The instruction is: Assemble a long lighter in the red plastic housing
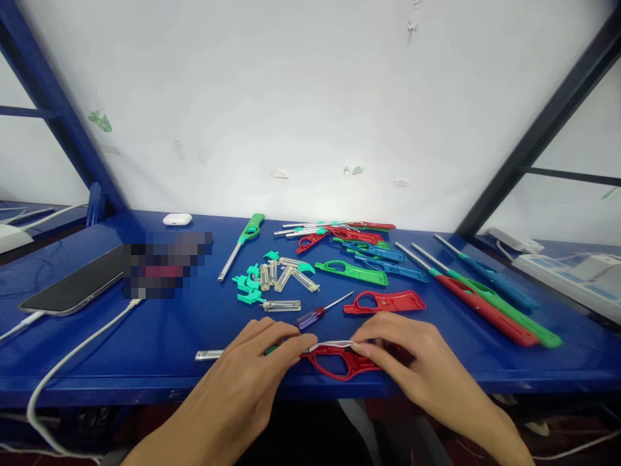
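One blue surface [169, 327] spans the width. At its near edge the left hand [257, 356] grips the left end of a red half-casing [365, 366]; the right hand [407, 353] is at the other end, thumb and forefinger pinched together. Three assembled lighters [485, 307], red, green and blue, slant on the right, and a dark phone [77, 281] lies far left. From under the left hand juts a metal tube [208, 355]. Beyond the casing lie a purple-handled screwdriver [310, 317] and a cluster of clear cylinders [284, 278]. Thin white wires [334, 343] run along the casing's top, held in the right hand's fingertips.
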{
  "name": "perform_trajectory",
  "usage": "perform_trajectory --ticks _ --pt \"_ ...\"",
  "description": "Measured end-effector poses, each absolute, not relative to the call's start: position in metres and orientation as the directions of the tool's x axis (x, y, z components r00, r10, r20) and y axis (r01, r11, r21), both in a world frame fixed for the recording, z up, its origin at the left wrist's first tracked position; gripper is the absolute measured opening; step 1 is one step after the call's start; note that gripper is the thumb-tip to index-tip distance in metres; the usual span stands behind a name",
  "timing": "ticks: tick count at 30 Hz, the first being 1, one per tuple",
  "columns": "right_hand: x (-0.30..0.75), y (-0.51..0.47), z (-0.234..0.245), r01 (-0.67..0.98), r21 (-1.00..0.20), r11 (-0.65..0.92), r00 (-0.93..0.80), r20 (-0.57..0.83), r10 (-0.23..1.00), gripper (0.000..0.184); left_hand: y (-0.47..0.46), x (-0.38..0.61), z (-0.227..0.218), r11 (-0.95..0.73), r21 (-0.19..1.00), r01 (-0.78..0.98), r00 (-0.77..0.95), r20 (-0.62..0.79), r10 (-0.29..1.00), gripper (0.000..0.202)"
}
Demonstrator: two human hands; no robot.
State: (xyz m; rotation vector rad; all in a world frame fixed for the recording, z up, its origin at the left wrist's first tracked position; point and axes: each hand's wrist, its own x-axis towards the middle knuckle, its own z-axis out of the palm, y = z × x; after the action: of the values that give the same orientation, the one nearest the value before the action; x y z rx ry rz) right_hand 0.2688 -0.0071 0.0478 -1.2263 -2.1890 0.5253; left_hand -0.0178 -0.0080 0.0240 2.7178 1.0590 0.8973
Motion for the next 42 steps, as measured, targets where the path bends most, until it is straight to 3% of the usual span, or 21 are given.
perform_trajectory --ticks 6,12,30,42 --pt "0.266 -0.009 0.048 0.649 -0.581 0.492 -0.383 0.309 0.871 0.020 -0.009 -0.018 0.027 -0.764 0.288 0.578 0.656 0.393 0.645 0.079" --pt "0.267 -0.009 0.044 0.642 -0.598 0.481 -0.322 0.359 0.876 0.016 -0.009 -0.020 0.029 -0.774 0.299 0.558 0.674 0.380 0.633 0.083" --pt "0.264 -0.010 0.041 0.655 -0.566 0.500 -0.301 0.411 0.861 0.012 -0.007 -0.020 0.027 -0.782 0.334 0.526 0.657 0.425 0.623 0.070" --pt "0.265 -0.011 0.036 0.653 -0.542 0.529 -0.297 0.460 0.837 0.009 -0.009 -0.019 0.029 -0.776 0.264 0.573 0.650 0.430 0.627 0.055"
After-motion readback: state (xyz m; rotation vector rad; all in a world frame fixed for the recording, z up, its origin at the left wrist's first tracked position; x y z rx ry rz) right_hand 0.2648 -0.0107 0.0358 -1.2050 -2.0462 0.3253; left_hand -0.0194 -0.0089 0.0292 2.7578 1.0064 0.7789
